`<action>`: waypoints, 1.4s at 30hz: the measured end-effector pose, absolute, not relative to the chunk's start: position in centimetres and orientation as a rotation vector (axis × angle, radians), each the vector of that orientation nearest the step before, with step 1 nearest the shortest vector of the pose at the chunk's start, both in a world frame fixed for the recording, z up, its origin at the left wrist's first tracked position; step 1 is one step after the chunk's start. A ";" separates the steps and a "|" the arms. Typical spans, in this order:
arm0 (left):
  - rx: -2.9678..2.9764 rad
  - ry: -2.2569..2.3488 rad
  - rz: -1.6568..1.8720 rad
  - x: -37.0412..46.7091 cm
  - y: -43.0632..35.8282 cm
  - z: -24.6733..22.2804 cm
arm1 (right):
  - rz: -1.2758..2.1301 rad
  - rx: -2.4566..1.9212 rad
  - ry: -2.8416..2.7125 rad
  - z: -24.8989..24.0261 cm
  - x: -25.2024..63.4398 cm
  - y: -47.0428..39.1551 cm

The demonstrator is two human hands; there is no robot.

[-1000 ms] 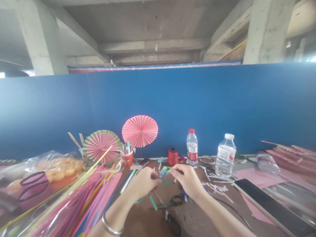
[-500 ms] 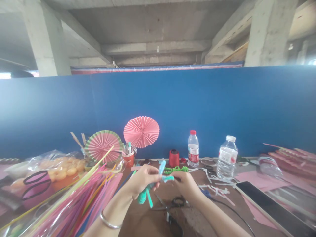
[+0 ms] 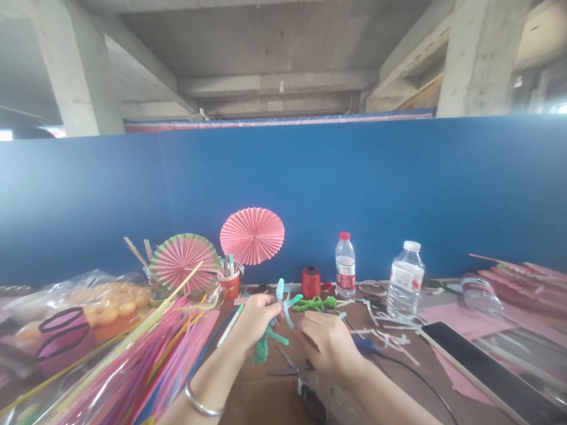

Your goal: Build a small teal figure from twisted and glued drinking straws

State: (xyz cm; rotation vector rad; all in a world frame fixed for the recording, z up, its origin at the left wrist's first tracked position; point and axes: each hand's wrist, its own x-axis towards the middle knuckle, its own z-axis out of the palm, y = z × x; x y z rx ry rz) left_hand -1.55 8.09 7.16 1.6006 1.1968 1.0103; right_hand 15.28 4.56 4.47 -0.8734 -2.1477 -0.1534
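My left hand (image 3: pixel 257 320) is closed around a green pipe-cleaner piece (image 3: pixel 261 350), whose thick lower end and one thin strand hang below the fingers. From the top of the grip a light blue pipe cleaner (image 3: pixel 280 289) stands up, and another blue strand curves to the right. My right hand (image 3: pixel 328 342) has its fingers curled close by; a light blue tip shows past its knuckles, so it appears to grip the blue strand, though its fingertips are hidden. Black-handled scissors (image 3: pixel 297 370) lie opened on the brown table below the hands.
Bundled colourful pipe cleaners (image 3: pixel 146 360) lie at left. Behind stand paper fans (image 3: pixel 252 236), a cup of pens (image 3: pixel 229 284), a red thread spool (image 3: pixel 311 282) and two water bottles (image 3: pixel 345 265). Green twisted pipe cleaners (image 3: pixel 315 304), paper strips and a phone (image 3: pixel 487 372) lie rightward.
My right hand has turned and come lower, its back now facing up. The blue strand now curves between the hands, and the green piece has tilted in my left hand.
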 end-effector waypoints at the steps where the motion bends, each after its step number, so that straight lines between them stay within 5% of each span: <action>1: 1.555 1.166 1.026 -1.6 7.9 7.4 | -0.141 -0.892 -2.138 4.2 15.4 4.9; 21: 1.764 1.214 0.848 -2.2 7.7 6.9 | 0.515 -1.223 -1.781 4.3 17.1 7.4; 42: 1.566 1.160 1.018 -1.3 7.8 6.6 | -0.048 -0.779 -2.047 3.6 16.3 5.8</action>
